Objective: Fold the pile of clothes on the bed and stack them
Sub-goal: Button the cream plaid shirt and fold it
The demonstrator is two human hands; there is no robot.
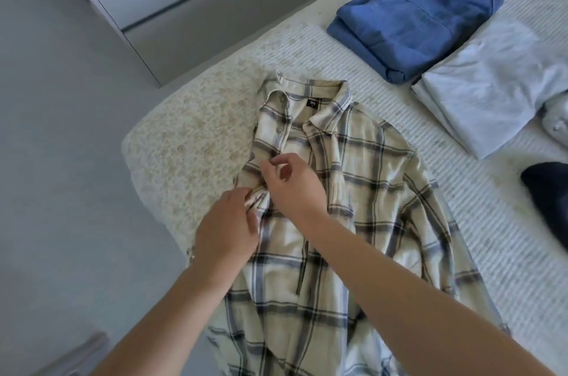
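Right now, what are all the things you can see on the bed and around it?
cream and blue plaid button shirt: one, spread open near the bed's corner
folded blue denim garment: one, far side of bed
folded pale blue garment: one, beside the denim
dark navy cloth: one, right edge, partly out of view
white textured bed cover: one, under everything
grey cabinet: one, beyond the bed
left hand: pinches the shirt's front edge
right hand: fingers curled at the shirt's placket

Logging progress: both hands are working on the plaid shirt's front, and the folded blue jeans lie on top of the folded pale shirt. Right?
Not quite. The head view shows the jeans beside the pale shirt, not on it. Both hands, left and right, are on the plaid shirt.
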